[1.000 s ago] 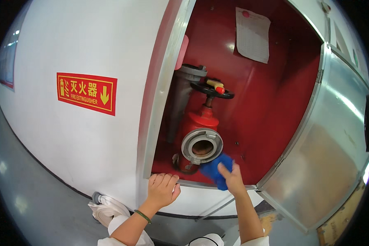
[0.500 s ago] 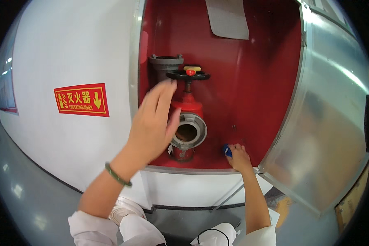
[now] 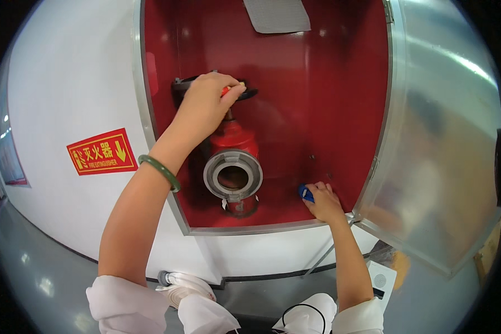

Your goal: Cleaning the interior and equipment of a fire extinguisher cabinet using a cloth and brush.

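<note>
In the head view, the landmark is the red hydrant valve standing inside the red wall cabinet. The left hand reaches up to the black handwheel on top of the valve, its fingers curled over the wheel's rim in a closed grip, with a green bangle on the wrist. Low and to the right of the valve, the right hand rests on the cabinet floor, pressing a blue cloth down under its fingers; only a corner of the cloth shows, so whether the grip is closed round it or merely flat upon it cannot be told. The valve's grey round outlet faces outward, open and bare. The metal cabinet door hangs swung open to the right of the valve, and a red sign sits on the white wall to its left. The work in hand appears to be wiping the cabinet floor while the left hand steadies on the wheel. The next move likely calls for sweeping the cloth along the floor toward the valve's base.
</note>
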The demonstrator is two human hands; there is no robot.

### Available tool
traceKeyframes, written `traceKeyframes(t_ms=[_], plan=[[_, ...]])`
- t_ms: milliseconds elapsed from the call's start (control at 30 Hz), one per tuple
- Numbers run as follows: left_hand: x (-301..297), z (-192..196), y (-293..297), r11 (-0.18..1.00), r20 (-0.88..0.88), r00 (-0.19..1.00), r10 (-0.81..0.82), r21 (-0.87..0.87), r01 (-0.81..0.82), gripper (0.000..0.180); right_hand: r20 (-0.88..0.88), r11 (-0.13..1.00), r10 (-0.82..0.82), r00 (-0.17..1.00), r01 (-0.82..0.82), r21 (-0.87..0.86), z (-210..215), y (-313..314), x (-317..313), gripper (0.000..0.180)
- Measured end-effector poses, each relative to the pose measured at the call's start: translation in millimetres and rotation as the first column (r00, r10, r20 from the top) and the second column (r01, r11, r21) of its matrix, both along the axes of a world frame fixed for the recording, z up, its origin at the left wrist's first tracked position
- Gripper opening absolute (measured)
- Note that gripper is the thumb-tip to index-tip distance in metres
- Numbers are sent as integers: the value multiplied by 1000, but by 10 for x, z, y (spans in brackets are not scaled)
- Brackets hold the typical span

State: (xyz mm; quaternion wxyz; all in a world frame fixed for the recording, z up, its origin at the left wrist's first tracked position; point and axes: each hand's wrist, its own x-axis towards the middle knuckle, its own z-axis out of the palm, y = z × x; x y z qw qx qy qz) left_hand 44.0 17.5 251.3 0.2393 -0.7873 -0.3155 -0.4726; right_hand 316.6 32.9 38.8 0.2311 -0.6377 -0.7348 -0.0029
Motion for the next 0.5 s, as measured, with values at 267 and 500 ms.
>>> traceKeyframes(t_ms=[267,500], plan=[[-346,-407,-1030,907,196,980,33,406,-112,14,23,996,2,1000,-4,84,-115,50,37,42],[-952,-2373,-2062,958,338,910,240,68,-279,12,1,995,34,999,-34,95,-83,40,38,42]])
